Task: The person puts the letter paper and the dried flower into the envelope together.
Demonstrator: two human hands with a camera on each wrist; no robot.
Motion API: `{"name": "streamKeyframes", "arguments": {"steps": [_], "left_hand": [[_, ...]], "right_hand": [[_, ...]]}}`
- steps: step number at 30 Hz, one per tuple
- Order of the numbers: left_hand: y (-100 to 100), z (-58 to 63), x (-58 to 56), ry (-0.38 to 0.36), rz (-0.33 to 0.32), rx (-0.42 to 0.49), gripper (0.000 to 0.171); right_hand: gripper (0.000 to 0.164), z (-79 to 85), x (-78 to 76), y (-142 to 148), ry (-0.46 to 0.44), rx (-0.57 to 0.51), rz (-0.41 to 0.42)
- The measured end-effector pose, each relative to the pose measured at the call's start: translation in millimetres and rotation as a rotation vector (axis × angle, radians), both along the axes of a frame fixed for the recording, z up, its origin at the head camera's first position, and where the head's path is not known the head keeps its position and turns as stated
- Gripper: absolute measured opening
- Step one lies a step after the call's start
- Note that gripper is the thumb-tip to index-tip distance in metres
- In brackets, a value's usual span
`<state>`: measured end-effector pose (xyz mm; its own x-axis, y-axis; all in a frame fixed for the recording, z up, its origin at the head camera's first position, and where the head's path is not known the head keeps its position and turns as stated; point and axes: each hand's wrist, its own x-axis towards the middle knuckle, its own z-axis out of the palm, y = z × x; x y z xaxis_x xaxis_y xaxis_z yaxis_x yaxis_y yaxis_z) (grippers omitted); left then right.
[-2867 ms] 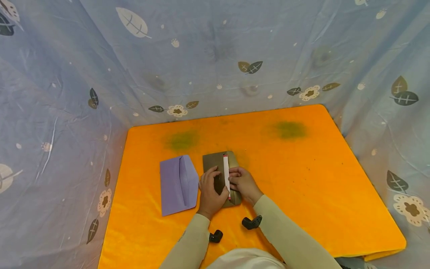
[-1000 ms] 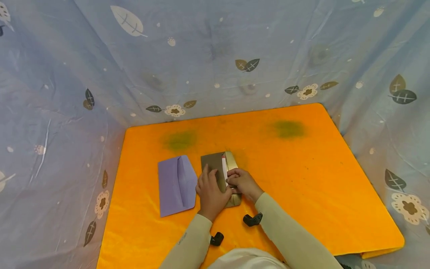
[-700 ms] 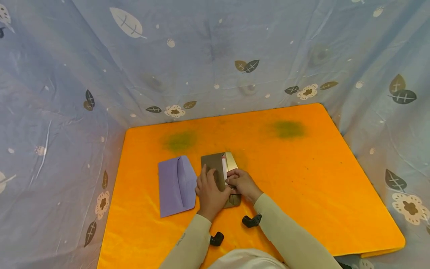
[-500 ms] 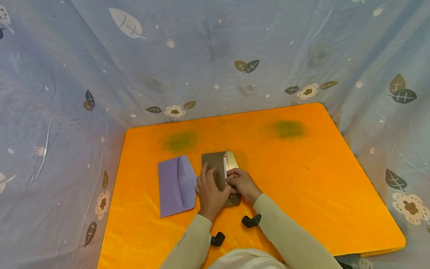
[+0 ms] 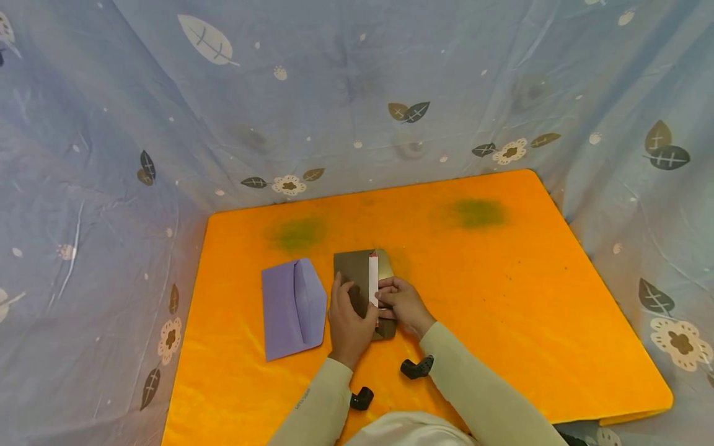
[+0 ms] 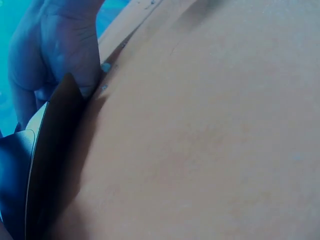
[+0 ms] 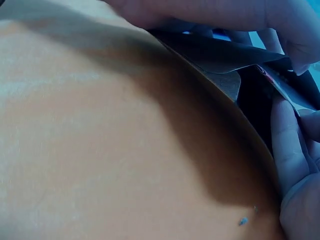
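Note:
In the head view a brown envelope [image 5: 350, 265] lies with its flap [image 5: 385, 266] unfolded to the right. A narrow white strip with red ends [image 5: 373, 279] stands along its mouth. My left hand [image 5: 350, 322] holds the envelope, fingers spread over its body and thumb at the strip's lower part. Fingers of my right hand [image 5: 407, 306] pinch the strip from the right. The right wrist view shows the envelope's mouth [image 7: 230, 85] gaping, with a right fingertip [image 7: 286, 125] inside it by the strip. The left wrist view shows the envelope [image 6: 55, 150] edge-on.
A purple envelope [image 5: 281, 310], flap unfolded, lies just left of the brown one. An orange cloth [image 5: 502, 297] covers the table, with two greenish smudges at the back. Patterned blue curtains [image 5: 334, 80] hang behind and at both sides.
The white strip sank partly into the brown envelope's mouth after 2.9 s ago; since half a second ago more of it shows again. My left thumb has shifted slightly left.

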<state>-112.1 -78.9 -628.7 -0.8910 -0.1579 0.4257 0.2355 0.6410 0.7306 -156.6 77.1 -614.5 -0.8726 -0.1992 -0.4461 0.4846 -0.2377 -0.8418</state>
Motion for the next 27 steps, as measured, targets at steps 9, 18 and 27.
{"name": "streamKeyframes", "arguments": {"steps": [9, 18, 27], "left_hand": [[-1, 7.4, 1.2, 0.007, -0.036, 0.039, 0.057], [-1, 6.2, 0.8, -0.002, -0.06, 0.017, 0.054], [-1, -0.1, -2.7, 0.058, -0.074, -0.071, 0.048]], "right_hand": [[0.019, 1.6, 0.9, -2, 0.032, 0.062, 0.063], [0.017, 2.7, -3.1, -3, 0.05, 0.115, 0.117], [0.015, 5.0, -12.9, -4, 0.063, 0.145, 0.157]]}}
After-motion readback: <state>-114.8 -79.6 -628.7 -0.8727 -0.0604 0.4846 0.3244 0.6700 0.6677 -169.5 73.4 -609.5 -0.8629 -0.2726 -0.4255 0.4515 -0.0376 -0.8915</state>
